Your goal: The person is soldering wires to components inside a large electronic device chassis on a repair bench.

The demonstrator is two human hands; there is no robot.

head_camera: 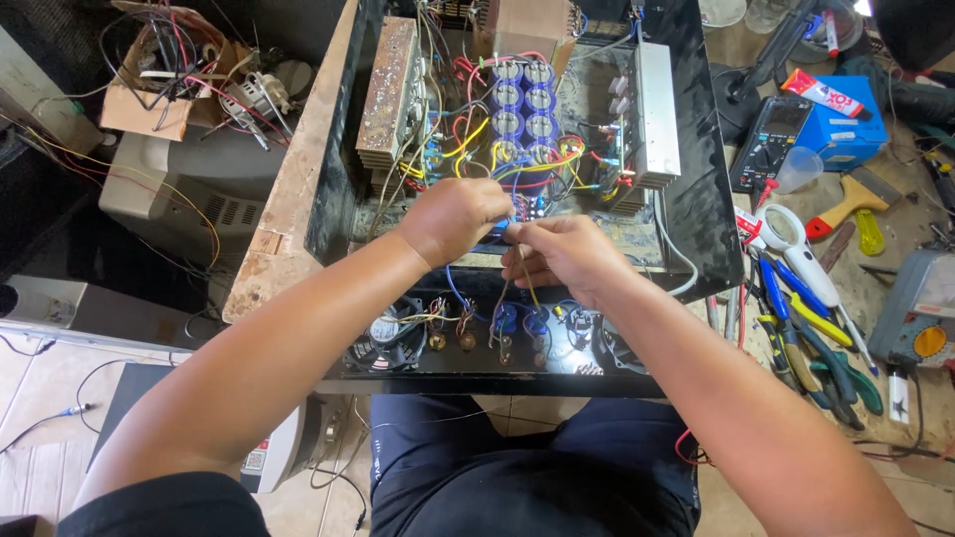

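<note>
Both hands over open amplifier chassis [696, 149] at desk middle: left hand [453, 221] and right hand [562, 257] each pinching thin wires [525, 283] above the board. Risk: tugging may snap a solder joint or short onto the blue capacitors [524, 99].

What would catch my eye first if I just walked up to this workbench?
Probably the two hands meeting at the centre: the left hand and right hand pinch thin wires over an open black chassis. Just beyond them stands a cluster of blue capacitors amid yellow and red wiring, and pliers lie scattered on the right.
</note>
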